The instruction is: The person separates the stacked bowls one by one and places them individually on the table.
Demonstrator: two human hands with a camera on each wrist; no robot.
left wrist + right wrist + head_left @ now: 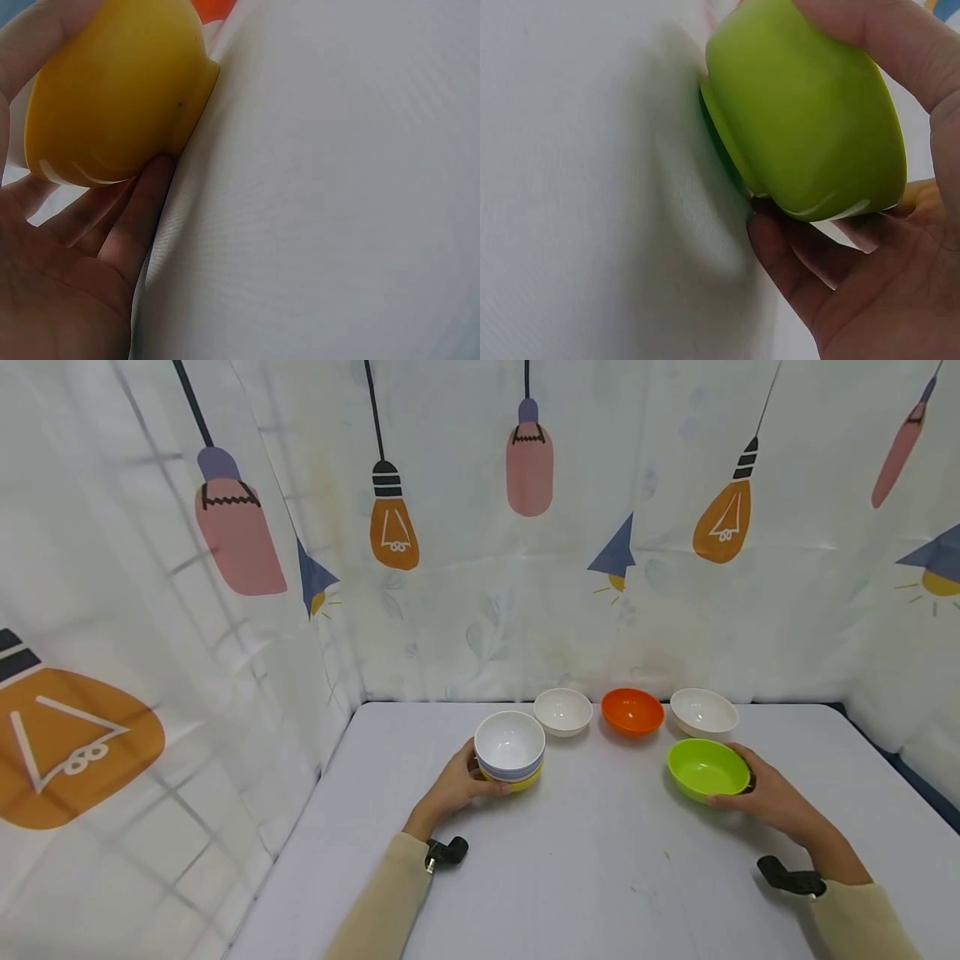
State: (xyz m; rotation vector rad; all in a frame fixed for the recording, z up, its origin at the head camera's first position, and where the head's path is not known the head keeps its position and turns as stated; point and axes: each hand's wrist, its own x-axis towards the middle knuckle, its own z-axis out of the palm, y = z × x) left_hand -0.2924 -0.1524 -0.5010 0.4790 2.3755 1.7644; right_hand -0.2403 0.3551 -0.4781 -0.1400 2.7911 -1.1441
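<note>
Seen from the head camera, with twelve o'clock at the far side, a white curtain (pixel 90 568) with printed lamps hangs at nine o'clock of the white table (pixel 570 885). The left hand (pixel 461 782) is at eight o'clock of a stack and grips it by its lowest piece, a yellow bowl (pixel 112 97); the thumb lies on one side, and the other fingers reach toward its base. A white bowl on top (pixel 510 742) sits in this stack, upright. At two o'clock of the stack stands a small white bowl (pixel 562 712); at its three o'clock, just beside, an orange bowl (pixel 632 712), and again at three o'clock another white bowl (pixel 704 713). Near this one, at six o'clock, is the green bowl (pixel 708 768). The right hand (pixel 768 791) holds it from four o'clock, between thumb and fingers; whether its base touches the table, I cannot tell.
</note>
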